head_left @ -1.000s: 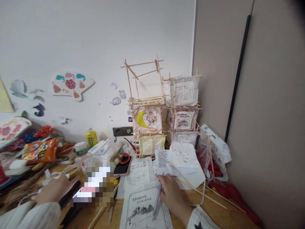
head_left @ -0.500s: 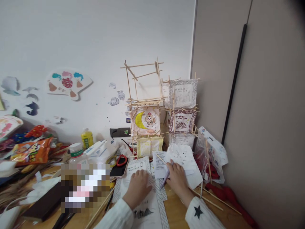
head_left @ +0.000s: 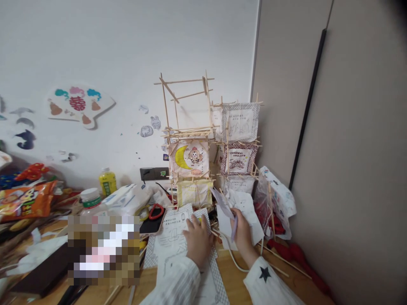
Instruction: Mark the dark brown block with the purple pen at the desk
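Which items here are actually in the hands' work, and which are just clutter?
In use:
left hand pressing on printed sheet
right hand holding pen and lifted paper

Lying about:
stick lanterns
snack bag
yellow bottle
phone
white cable

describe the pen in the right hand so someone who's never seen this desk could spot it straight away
Start at the stick tower against the white wall, then drop to the papers at its foot. There the right hand lifts a white sheet and grips the pen, which points downward. It is the only pale lilac, smooth barrel there; the thin sticks around it are bare wood.
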